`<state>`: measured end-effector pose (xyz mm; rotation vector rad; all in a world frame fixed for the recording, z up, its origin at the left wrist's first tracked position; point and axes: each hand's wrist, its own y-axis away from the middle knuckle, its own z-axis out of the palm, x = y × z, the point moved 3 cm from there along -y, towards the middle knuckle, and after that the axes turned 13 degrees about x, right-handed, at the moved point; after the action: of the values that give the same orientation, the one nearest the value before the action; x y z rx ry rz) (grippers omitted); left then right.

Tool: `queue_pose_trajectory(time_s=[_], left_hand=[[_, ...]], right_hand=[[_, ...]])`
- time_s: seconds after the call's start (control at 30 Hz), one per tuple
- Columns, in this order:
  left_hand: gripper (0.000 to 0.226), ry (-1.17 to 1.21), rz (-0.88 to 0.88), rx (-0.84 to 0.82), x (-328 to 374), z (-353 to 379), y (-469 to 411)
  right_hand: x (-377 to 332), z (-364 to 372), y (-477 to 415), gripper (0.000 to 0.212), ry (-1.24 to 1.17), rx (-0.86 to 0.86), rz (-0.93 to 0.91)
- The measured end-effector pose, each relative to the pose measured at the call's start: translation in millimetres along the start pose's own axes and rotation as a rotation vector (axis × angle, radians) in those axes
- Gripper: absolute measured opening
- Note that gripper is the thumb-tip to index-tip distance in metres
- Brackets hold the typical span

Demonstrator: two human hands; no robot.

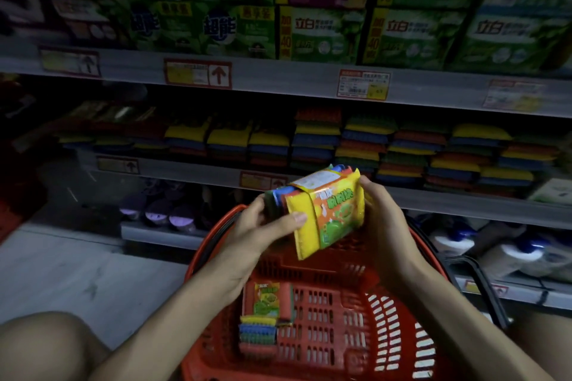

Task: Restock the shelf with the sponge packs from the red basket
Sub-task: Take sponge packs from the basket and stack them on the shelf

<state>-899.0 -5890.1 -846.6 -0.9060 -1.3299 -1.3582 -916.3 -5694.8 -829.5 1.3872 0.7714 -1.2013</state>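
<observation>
**Now lifting sponge packs toward the shelf**

Head view: both hands hold a bundle of sponge packs above the red basket. The left hand is closed on the bundle's left edge, thumb pressed on the yellow front; the right hand clasps its right side. The bundle looks like several packs stacked together, so I judge it best to keep both hands squeezing inward, level the tilted stack, and slide it flat onto the shelf beside the stacked sponges already there, where the piles sit lower.

In the basket, two packs remain near its left wall; the rest of the floor shows bare mesh. The shelf above carries green boxes.
</observation>
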Motion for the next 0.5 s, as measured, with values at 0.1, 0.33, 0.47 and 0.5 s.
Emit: queue_pose_trajectory(time_s=[0.1, 0.33, 0.47, 0.5], left_hand=[[0.064, 0.213, -0.097, 0.014, 5.4, -1.6, 1.5], [0.059, 0.37, -0.274, -0.038, 12.0, -2.0, 3.0], [0.075, 0.379, -0.293, -0.072, 10.0, -4.0, -0.9], [0.072, 0.371, -0.293, -0.088, 10.3, -3.5, -0.4]], right_hand=[[2.0, 2.8, 3.4, 0.048, 0.023, -0.082, -0.003], [-11.3, 1.2, 5.5, 0.059, 0.023, -0.214, 0.122], [-16.1, -1.1, 3.9, 0.056, 0.01, -0.199, 0.155], [-16.1, -1.1, 4.8, 0.054, 0.001, -0.202, 0.164]])
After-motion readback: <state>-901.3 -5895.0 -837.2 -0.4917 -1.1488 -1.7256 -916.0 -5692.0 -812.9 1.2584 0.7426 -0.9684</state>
